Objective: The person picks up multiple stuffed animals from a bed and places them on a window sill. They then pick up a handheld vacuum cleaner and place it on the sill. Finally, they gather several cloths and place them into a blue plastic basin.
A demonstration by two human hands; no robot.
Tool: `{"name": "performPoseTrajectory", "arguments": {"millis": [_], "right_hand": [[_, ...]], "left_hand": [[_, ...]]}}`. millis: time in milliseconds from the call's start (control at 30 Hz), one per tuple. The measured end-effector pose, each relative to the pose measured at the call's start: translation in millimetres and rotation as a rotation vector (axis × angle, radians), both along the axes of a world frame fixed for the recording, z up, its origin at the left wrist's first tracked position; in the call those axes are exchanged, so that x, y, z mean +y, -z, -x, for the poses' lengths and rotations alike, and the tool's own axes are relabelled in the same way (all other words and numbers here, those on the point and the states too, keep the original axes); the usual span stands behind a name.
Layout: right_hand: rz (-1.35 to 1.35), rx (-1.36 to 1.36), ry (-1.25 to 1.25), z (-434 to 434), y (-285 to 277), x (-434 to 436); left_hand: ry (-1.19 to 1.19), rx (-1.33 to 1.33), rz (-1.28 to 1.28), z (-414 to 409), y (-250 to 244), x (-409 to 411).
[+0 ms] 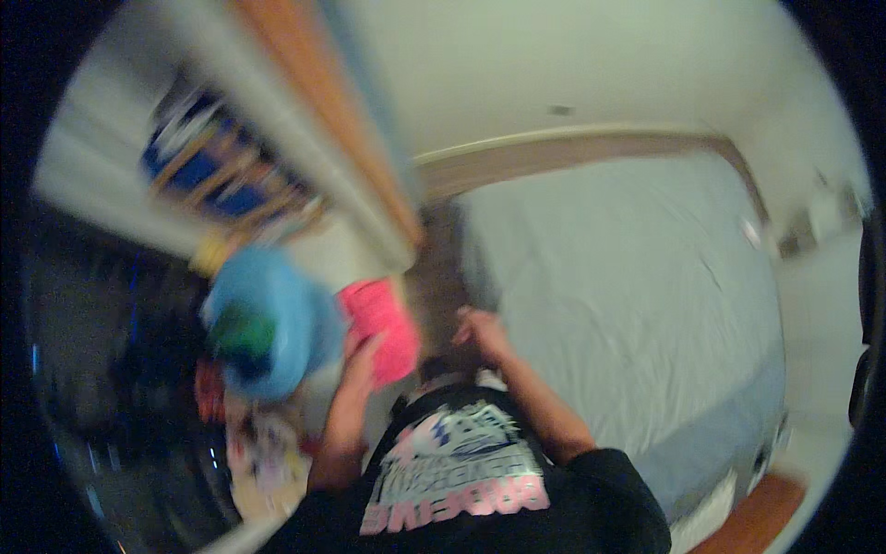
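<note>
My left hand [360, 360] holds a bright pink item [385, 332] by its near left side. It looks like folded fabric, but blur hides its exact kind. Left of that hand is a light blue tub [315, 339], tilted, with something dark green [243, 334] at its mouth. My right hand [482, 336] hangs in front of my body beside the bed, fingers loosely curled and a little apart. Nothing shows in it.
A bed with a pale grey sheet [623, 277] fills the right side. An orange-brown door edge [332, 104] rises ahead. Behind the tub, a rack [221, 166] holds blue and mixed items. Several blurred things [270, 457] lie at lower left, beside a dark glossy surface [124, 388].
</note>
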State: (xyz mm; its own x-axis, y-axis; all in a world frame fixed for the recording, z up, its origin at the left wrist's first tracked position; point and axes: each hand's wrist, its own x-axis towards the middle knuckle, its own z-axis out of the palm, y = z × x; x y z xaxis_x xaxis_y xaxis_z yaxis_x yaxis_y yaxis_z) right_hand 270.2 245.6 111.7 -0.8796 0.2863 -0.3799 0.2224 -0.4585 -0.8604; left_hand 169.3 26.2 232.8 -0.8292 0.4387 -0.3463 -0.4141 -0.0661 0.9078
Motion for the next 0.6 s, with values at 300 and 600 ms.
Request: {"name": "performPoseTrajectory", "arguments": {"millis": [300,600], "right_hand": [[0.095,0.219,-0.338,59.0,-125.1,-71.2],[-0.111,0.139,-0.269,90.5,-188.2,-123.0]], "left_hand": [[-0.222,-0.205,-0.520,-9.7,-12.5,-19.0],[-0.368,0.304,-0.090,0.1,-38.8,-91.5]]}}
